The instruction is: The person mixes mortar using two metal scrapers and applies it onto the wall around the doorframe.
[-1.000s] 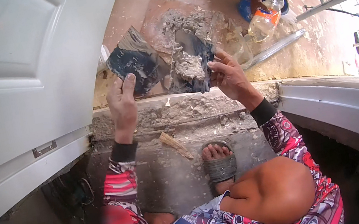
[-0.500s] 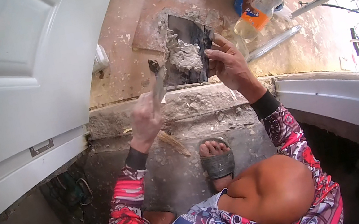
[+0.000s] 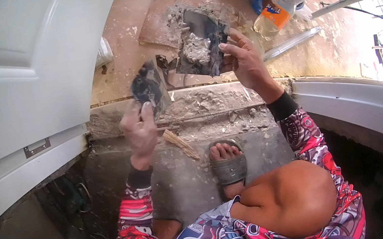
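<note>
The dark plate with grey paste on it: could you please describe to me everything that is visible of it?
The dark plate is a flat, roughly four-sided sheet, blackish and smeared with pale residue; its material is uncertain. A lumpy, wet-looking heap of grey paste sits on its face, leaving the far end mostly bare. The right hand has its grip at the right edge, thumb on top. In the picture, it partly covers a reddish board on the floor; whether its underside touches anything is hidden.

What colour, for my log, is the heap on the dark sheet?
The heap is grey, clearest in the head view.
</note>
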`<state>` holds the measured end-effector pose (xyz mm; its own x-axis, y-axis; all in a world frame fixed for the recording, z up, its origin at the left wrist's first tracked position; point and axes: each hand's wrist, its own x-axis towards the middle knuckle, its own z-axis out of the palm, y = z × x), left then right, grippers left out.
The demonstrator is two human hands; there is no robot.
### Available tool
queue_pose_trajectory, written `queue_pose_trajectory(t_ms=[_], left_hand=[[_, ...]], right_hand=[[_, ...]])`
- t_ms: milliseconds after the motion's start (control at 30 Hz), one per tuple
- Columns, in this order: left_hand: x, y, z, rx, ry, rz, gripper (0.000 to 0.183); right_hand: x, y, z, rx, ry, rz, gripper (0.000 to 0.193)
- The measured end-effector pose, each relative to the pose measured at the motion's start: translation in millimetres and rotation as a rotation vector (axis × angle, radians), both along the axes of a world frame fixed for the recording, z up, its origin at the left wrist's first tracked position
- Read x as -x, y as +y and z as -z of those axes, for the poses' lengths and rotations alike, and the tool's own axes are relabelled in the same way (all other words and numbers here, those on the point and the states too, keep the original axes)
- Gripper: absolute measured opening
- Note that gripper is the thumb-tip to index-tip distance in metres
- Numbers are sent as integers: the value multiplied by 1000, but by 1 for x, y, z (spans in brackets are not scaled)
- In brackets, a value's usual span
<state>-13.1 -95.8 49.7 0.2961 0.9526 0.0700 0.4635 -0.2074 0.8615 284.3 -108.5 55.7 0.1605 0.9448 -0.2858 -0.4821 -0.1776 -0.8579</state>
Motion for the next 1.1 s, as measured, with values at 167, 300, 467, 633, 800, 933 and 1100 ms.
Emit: queue_pose_trajectory(t_ms=[167, 300, 467, 633, 800, 933, 1100], left_hand=[[-5, -8, -16, -119, -91, 5, 16], [14, 3, -33, -167, -83, -64, 15], [62, 1, -63, -88, -7, 41, 14], [157, -39, -96, 26, 200, 189, 15], [260, -73, -156, 168, 384, 139, 22], [314, -107, -162, 258, 295, -127, 20], [362, -134, -139, -94, 408, -144, 14]], right_hand=[[15, -2, 12, 48, 8, -37, 35], [23, -3, 15, 124, 90, -96, 38], [56, -6, 1, 239, 68, -198, 37], [73, -3, -27, 316, 10, -463, 46], [113, 17, -72, 445, 23, -746, 52], [176, 18, -101, 534, -45, -887, 51], [271, 5, -76, 493, 18, -1038, 41]])
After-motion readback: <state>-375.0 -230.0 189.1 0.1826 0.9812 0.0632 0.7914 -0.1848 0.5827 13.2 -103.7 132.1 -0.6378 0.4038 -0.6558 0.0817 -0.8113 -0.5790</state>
